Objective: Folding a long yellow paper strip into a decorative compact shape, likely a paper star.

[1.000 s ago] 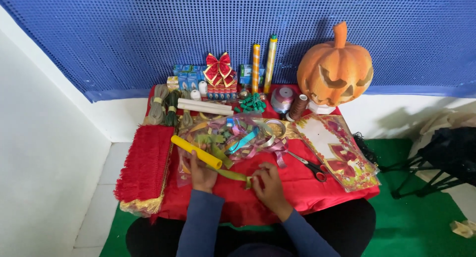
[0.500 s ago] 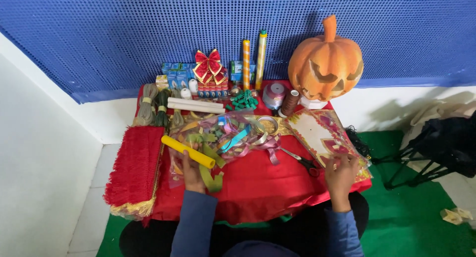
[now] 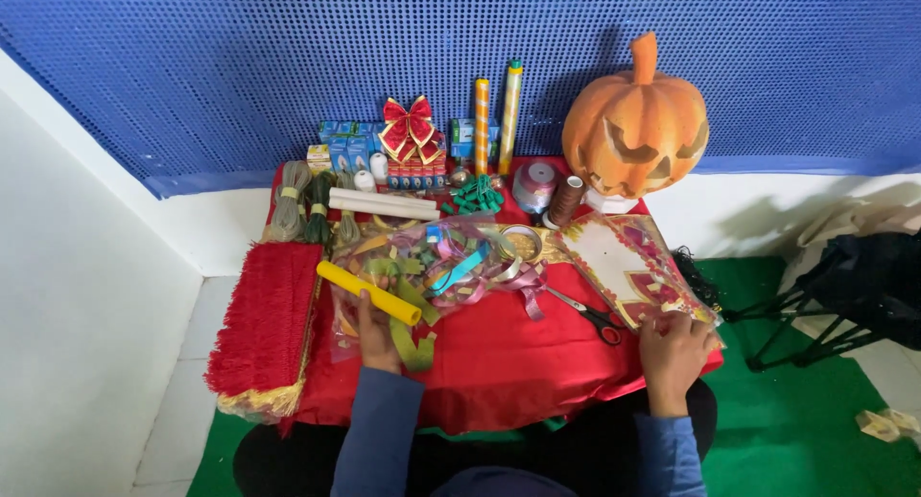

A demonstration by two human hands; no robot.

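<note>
I sit at a low table under a red cloth (image 3: 508,363). My left hand (image 3: 376,332) rests on a clear bag of coloured ribbons (image 3: 432,267), holding a green ribbon strip (image 3: 408,342) just below a yellow roll (image 3: 369,293). My right hand (image 3: 673,353) grips the near corner of a flat clear packet with red and gold leaf patterns (image 3: 628,267) at the table's right edge. Red-handled scissors (image 3: 590,315) lie between my hands.
A carved orange pumpkin (image 3: 638,123) stands at the back right against a blue mesh wall. Twine bundles (image 3: 302,204), a cream tube (image 3: 384,205), small boxes with a red bow (image 3: 408,132), two tall tubes (image 3: 494,118) and spools (image 3: 547,190) line the back. A red fringe (image 3: 264,324) hangs left.
My right hand left the green ribbon, swung to the right and took hold of the patterned packet's corner. The green ribbon now hangs from my left hand alone.
</note>
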